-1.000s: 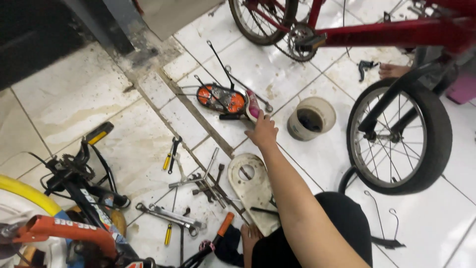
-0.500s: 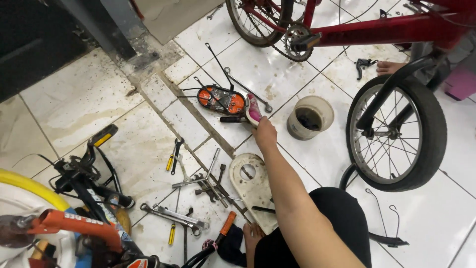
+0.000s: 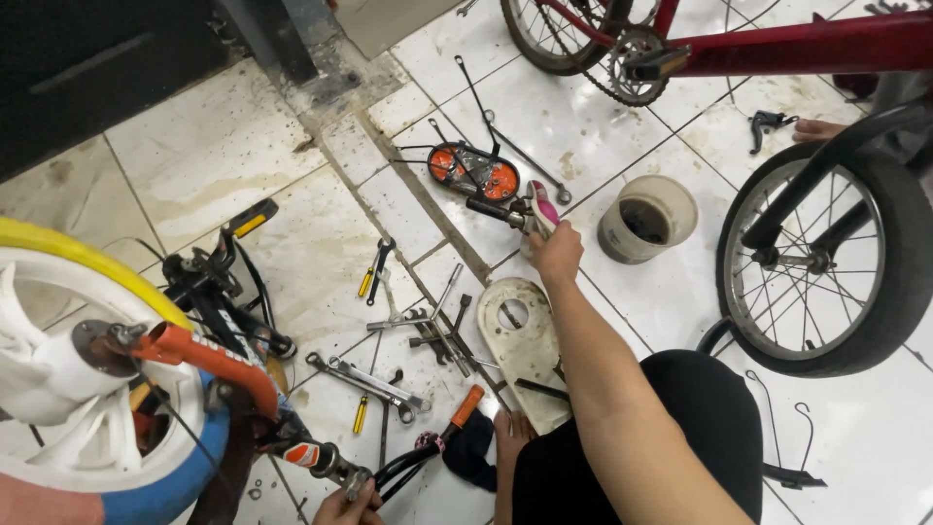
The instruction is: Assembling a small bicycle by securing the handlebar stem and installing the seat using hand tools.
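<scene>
my right hand [image 3: 556,255] closed on pink-handled tool [image 3: 540,207] | tool's long axis points away from me toward orange chain guard [image 3: 473,172] | my left hand [image 3: 350,506] gripping handlebar end [image 3: 330,465], far off

A stained white tiled floor [image 3: 243,165] carries everything. Near its middle lie a cream chain guard [image 3: 523,345] and, just left of it, a loose heap of wrenches [image 3: 432,326]. Further left are a pair of combination spanners [image 3: 367,382], a small yellow-handled screwdriver [image 3: 361,413] and yellow-handled pliers [image 3: 374,270]. An orange-handled tool [image 3: 465,408] lies toward the near edge. Beyond the heap, toward the far edge, sits an orange and black bicycle part [image 3: 473,172] with thin metal rods [image 3: 491,122] beside it. Right of that stands a dirty beige plastic tub [image 3: 649,219]. A small black bicycle wheel [image 3: 826,267] stands on the right side.
</scene>
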